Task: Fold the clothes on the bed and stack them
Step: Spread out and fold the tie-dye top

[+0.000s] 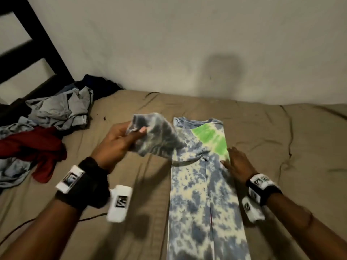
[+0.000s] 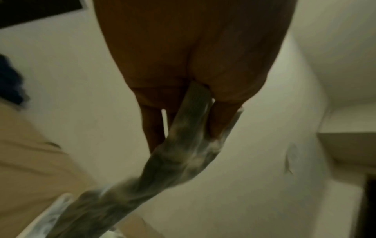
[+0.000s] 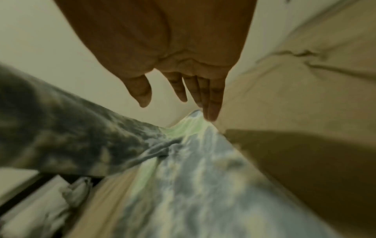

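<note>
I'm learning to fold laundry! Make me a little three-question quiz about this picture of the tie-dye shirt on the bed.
1. True or false: the left hand is holding up the sleeve of the tie-dye shirt.
2. What is the right hand doing? A) gripping a red garment B) resting flat, fingers straight, on the shirt's edge C) hanging idle off the bed
3. Fill in: the pile of unfolded clothes lies on the person's ____ side of the shirt.

Key: 1 true; 2 B; 3 left.
</note>
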`<action>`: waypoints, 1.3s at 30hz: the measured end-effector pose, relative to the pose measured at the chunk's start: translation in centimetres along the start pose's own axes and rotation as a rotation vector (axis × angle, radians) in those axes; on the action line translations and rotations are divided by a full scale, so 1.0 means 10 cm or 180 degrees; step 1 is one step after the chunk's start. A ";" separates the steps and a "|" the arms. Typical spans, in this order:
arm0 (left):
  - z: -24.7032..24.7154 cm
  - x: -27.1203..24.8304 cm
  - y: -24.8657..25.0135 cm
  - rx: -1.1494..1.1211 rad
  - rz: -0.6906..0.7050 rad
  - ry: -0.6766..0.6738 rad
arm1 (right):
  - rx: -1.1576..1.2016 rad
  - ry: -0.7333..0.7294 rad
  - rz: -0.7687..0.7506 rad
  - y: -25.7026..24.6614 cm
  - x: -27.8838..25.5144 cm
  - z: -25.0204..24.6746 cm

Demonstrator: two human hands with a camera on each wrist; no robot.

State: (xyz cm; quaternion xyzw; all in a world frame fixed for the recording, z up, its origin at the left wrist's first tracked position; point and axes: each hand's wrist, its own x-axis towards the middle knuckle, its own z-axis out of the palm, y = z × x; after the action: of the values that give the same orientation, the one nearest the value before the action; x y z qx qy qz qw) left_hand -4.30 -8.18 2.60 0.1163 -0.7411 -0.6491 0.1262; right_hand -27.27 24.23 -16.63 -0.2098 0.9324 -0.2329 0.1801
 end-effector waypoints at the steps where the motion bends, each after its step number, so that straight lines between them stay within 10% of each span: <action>1: 0.23 -0.10 0.16 0.0248 0.0238 -0.0298 | 0.0888 0.0108 0.0065 -0.07 -0.38 -0.03; 5: 1.16 -0.62 0.10 0.2271 0.0968 -0.1094 | 0.3831 -0.0050 0.1242 -0.08 -1.67 0.14; 11: 2.38 -1.54 -1.16 0.3671 0.0531 -0.2160 | 0.5495 -0.0498 0.2303 0.18 -2.31 0.79; 19: 2.65 -2.03 -1.72 0.3969 -0.0552 -0.1955 | 0.4378 -0.0061 0.1796 0.18 -2.38 1.05; 39: 2.65 -2.29 -1.50 0.3922 0.0592 -0.1821 | 0.4304 0.0392 0.1413 0.29 -2.88 0.91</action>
State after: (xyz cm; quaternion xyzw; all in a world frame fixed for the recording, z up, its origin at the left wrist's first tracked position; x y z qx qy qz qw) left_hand 8.43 22.25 -16.42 -0.0732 -0.9863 -0.1007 -0.1085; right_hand 0.17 36.93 -18.78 0.1561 0.6130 -0.7293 0.2609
